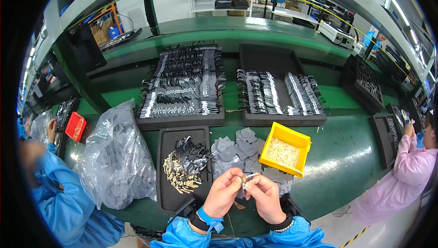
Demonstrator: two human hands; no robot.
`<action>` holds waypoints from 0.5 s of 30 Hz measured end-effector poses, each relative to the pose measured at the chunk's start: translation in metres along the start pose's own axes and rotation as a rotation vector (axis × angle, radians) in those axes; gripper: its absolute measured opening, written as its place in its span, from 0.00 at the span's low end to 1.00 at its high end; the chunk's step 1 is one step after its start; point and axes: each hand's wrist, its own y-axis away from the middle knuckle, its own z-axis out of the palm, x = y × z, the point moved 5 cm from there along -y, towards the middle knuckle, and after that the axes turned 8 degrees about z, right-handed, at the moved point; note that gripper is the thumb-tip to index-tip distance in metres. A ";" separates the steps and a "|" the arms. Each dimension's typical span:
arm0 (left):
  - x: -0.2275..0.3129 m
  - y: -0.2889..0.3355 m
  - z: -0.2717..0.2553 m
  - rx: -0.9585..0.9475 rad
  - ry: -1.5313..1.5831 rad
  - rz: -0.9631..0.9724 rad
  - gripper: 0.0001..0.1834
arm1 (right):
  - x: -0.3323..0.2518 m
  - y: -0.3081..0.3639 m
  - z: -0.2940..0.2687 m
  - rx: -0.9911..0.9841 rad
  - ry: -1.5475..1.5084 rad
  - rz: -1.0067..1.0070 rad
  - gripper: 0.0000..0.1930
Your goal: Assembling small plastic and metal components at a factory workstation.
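Small dark-and-white held piece (250,176): no legible text.
Yellow rectangular plastic bin (288,134): none readable.
White boxy bench instrument (336,35): markings too small.

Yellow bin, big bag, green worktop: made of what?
Yellow bin: probably moulded plastic, semi-gloss; even colour, smooth walls.
Big bag: likely thin plastic film, glossy; see-through, wrinkled, bright glints.
Green worktop: smooth, satin, blurred reflections; maybe rubber or vinyl, can't be sure.
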 end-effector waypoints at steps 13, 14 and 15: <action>-0.001 0.002 -0.001 0.030 -0.007 -0.004 0.05 | -0.002 0.002 0.003 0.051 0.035 -0.019 0.04; -0.001 0.002 -0.001 0.040 -0.015 0.016 0.04 | -0.002 0.002 0.004 0.050 0.034 -0.018 0.04; -0.001 0.001 -0.001 0.042 -0.016 0.016 0.04 | -0.002 0.002 0.005 0.058 0.037 -0.027 0.04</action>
